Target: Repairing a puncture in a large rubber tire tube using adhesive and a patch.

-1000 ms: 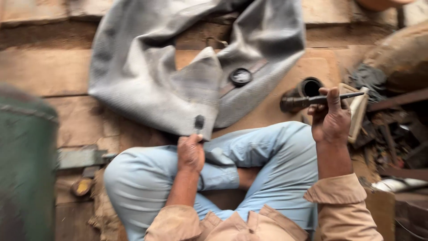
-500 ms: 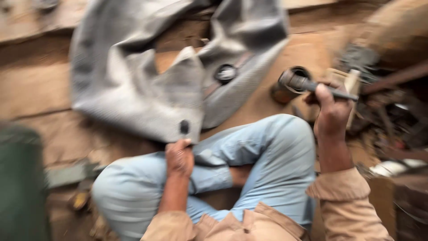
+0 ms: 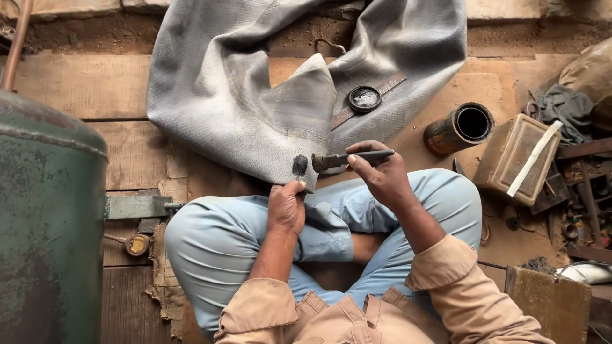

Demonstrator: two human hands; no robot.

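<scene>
the person sat cross-legged on wooden planks, a big grey inner tube [image 3: 255, 95] spread on the floor ahead of the knees. the left hand [image 3: 287, 207] pinched the tube's near edge, fingers curled closed over the rubber just beside a small dark patch [image 3: 299, 165] on it. the right hand [image 3: 382, 175] was closed around the handle of a dark brush [image 3: 347, 158], thumb and fingers wrapped tight, the blunt head pointing at the patch and close to it.

the tube looked soft and floppy, thin matte rubber with a fine woven-looking texture, folding into flaps wherever it was not held; it would likely sag and slide unless pinned at the edge, as the left hand did, close to the spot being worked. it seemed light for its spread, not fragile. the brush looked stiff and slim, best held mid-handle.

a small round tin [image 3: 364, 99] with grey contents sat on the tube. a rusty open can [image 3: 459, 129] lay on its side to the right, near a yellowed plastic jug [image 3: 516, 159]. a green metal tank [image 3: 48, 223] stood at the left.
</scene>
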